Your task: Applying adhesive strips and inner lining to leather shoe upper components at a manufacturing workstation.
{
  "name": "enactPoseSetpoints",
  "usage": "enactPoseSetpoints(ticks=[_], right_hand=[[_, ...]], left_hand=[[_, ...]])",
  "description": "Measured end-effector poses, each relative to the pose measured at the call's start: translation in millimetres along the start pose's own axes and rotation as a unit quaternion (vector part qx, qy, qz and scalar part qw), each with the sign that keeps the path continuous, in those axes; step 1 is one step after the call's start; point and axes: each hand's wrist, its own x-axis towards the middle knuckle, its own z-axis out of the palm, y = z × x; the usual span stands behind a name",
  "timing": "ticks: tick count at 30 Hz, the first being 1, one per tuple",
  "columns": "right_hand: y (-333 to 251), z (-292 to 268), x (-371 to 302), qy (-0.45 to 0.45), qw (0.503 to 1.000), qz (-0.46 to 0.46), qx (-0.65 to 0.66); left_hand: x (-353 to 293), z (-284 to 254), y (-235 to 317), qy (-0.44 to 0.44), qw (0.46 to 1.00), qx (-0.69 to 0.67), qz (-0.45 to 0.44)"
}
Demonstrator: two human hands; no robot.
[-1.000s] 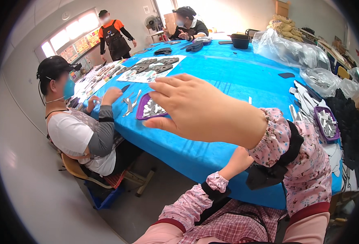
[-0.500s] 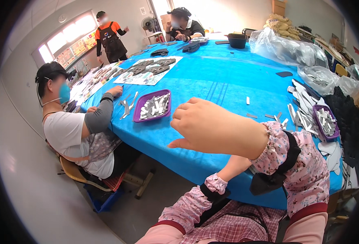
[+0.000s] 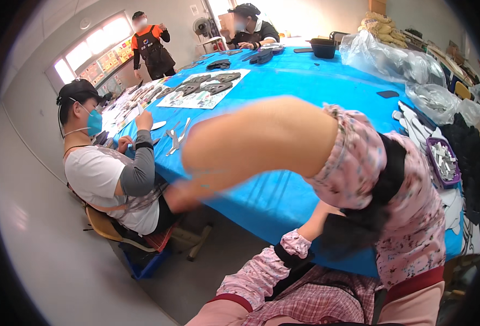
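My right hand (image 3: pixel 245 144) is raised and stretched to the left over the blue-covered table (image 3: pixel 289 195). Motion smears it, so its fingers cannot be made out. It covers the place where a purple basket of strips stood earlier. Nearest to it on the cloth lie grey and white strips (image 3: pixel 179 136). Below my right forearm is my left hand (image 3: pixel 318 220), at the table's near edge. Only its wrist and back show; its fingers are hidden behind the right sleeve and its black bow (image 3: pixel 354 231).
A co-worker (image 3: pixel 109 157) sits at the left, a white piece in one raised hand. Farther off are a seated person (image 3: pixel 253 32) and a standing person (image 3: pixel 152 51). Dark shapes lie on a printed sheet (image 3: pixel 196 101). At right are a purple basket (image 3: pixel 449 183) of strips and plastic bags (image 3: pixel 392 60).
My right hand has swept left and toward me, now blurred and hiding the left purple basket. The seated co-worker has raised a hand with a white piece. My left hand has barely moved.
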Motion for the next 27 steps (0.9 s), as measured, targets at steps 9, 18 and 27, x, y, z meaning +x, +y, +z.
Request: enactPoseSetpoints(ticks=[9, 18, 27], right_hand=[[8.7, 43.2, -38.4, -0.094, 0.981, -0.094, 0.139], [3.9, 39.3, -36.1, -0.191, 0.971, -0.092, 0.111], [-3.8, 37.0, -12.9, 0.408, 0.875, -0.103, -0.240]], left_hand=[[7.1, -5.1, 9.8, 0.011, 1.000, -0.016, -0.012], [7.2, -1.1, 8.0, 0.025, 1.000, -0.014, -0.002], [11.8, -5.5, 8.9, 0.031, 0.999, -0.029, 0.007]])
